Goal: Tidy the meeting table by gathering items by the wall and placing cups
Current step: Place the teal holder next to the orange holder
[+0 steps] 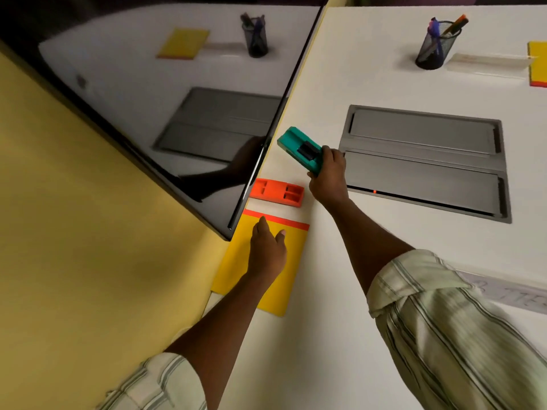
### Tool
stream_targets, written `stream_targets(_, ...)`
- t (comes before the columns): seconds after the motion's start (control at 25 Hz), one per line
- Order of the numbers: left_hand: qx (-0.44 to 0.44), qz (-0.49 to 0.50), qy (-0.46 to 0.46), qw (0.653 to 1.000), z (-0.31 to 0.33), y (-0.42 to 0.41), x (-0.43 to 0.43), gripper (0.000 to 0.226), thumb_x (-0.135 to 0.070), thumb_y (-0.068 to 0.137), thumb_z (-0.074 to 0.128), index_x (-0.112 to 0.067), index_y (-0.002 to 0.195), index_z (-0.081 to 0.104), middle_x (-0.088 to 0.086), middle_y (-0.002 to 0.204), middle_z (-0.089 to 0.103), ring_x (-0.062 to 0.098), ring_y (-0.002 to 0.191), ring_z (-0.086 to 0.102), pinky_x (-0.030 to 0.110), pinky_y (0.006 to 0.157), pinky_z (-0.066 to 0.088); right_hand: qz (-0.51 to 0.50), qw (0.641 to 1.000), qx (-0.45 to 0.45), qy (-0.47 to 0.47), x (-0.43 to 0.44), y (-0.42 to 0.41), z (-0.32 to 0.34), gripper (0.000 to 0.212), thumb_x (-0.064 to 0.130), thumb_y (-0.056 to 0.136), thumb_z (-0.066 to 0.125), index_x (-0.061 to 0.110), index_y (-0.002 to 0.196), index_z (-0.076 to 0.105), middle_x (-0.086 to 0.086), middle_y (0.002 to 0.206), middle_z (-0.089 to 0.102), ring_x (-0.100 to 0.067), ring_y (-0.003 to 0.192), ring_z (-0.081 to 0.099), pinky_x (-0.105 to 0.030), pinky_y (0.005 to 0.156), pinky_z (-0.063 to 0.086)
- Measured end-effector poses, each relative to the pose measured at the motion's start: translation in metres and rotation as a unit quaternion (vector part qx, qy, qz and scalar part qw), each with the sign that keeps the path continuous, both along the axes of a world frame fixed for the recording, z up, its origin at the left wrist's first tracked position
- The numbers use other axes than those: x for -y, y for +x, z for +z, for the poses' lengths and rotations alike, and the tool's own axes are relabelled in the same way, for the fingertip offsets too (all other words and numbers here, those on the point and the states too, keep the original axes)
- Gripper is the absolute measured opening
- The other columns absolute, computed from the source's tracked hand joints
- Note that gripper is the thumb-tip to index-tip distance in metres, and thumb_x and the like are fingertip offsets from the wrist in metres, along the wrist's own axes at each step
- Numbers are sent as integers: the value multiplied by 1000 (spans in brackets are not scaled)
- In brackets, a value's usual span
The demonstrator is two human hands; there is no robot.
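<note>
My right hand (328, 170) grips a teal plastic block (297, 149) with a black part on top, holding it just above the white table (355, 276) near the wall-side edge. An orange block (276, 192) of similar shape lies flat on the table below it, against the screen's edge. My left hand (266, 253) rests palm down, fingers apart, on a yellow notepad (236, 261) with an orange top strip, at the table's left edge. No cups are visible.
A large dark screen (148, 113) leans along the left and mirrors the table. A grey metal cable hatch (423, 161) is set into the tabletop. A mesh pen holder (433, 48), a clear ruler (488, 62) and a second yellow notepad (537, 63) sit at the far side.
</note>
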State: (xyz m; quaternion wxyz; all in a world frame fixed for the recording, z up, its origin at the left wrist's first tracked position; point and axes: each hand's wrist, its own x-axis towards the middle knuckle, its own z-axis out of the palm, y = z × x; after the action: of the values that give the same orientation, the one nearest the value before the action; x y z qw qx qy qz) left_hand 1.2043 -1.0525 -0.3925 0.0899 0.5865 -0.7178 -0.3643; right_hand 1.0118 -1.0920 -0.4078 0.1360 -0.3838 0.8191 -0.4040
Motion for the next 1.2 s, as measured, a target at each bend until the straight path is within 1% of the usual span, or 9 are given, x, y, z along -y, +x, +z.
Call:
stream_targets(0.12,6,-3,-3,1000,-2,-3,12,61,-27,97,46,-7,148,19,14,154,26,31,140,31,37,109,37,25,999,-2,31,19,-5,-6,63,2,80,67,11,136,40,-11,132,40,-24,126,38,-34,103,44)
stream_targets(0.2,7,1,2,1000,-6,-6,18,62,-28,97,46,-7,148,18,14,154,25,30,141,29,36,109,35,58,997,10,52,29,-9,-11,61,1,80,67,11,134,41,-11,131,40,-24,125,39,-35,105,44)
stream_targets(0.36,3,10,11,1000,-15,-13,22,65,-27,97,47,-7,149,14,13,155,24,29,142,26,33,108,34,124,988,9,87,41,-17,-25,64,2,81,66,10,139,39,-12,134,39,-26,128,38,-35,108,41)
stream_targets(0.6,2,20,18,1000,-23,-9,24,66,-26,96,48,-9,149,12,13,154,25,29,141,28,36,108,35,184,977,10,108,49,-21,-35,70,9,83,69,9,143,34,-13,136,37,-26,129,36,-35,107,40)
stream_targets(0.76,5,20,17,1000,-25,-5,27,66,-27,96,48,-8,149,13,14,154,25,29,141,28,36,108,35,203,972,7,115,50,-24,-35,71,8,82,69,9,144,34,-13,136,39,-26,129,37,-35,107,39)
stream_targets(0.88,4,15,20,1000,-27,-5,26,65,-27,96,47,-9,149,13,13,154,24,29,141,27,37,109,35,211,970,11,116,49,-25,-36,71,7,84,67,7,145,32,-12,138,39,-25,130,36,-36,109,38)
stream_targets(1.04,6,16,18,1000,-29,-4,27,66,-27,96,48,-9,149,13,13,154,25,28,141,27,35,108,35,220,969,5,109,48,-25,-38,69,8,86,65,4,146,31,-14,141,39,-27,133,33,-38,112,34)
stream_targets(1.2,4,14,16,1000,-31,-1,27,62,-27,97,46,-9,149,16,13,152,29,29,140,31,37,107,38,216,969,24,115,46,-23,-43,68,8,88,62,5,147,28,-15,142,36,-28,134,32,-37,113,33)
